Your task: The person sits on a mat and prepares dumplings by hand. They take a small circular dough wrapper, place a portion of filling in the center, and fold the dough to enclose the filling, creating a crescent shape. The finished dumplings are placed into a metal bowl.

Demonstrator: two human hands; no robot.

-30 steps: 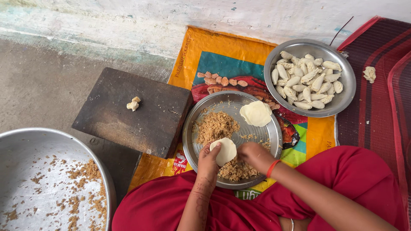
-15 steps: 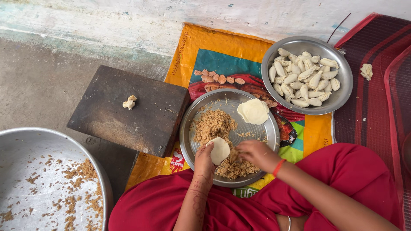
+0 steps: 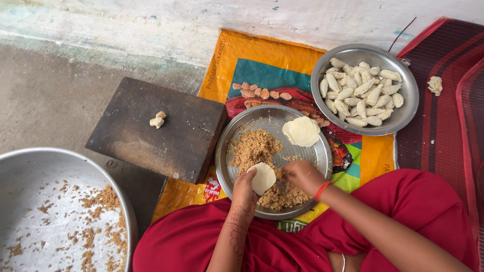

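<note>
Left hand [image 3: 245, 187] cupping a dough disc [image 3: 262, 178], right hand [image 3: 301, 175] pinching brown filling [image 3: 255, 147] beside it, steel plate [image 3: 229, 146] beneath both hands, second dough disc [image 3: 301, 131] beyond

Red garment [image 3: 413, 211], red bangle [image 3: 321, 190] on right wrist, henna patterns on left forearm [image 3: 233, 232].

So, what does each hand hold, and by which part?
The left hand holds a round dough disc, resting flat on its fingers. The right hand pinches something small over the crumb filling; what exactly cannot be told.
</note>
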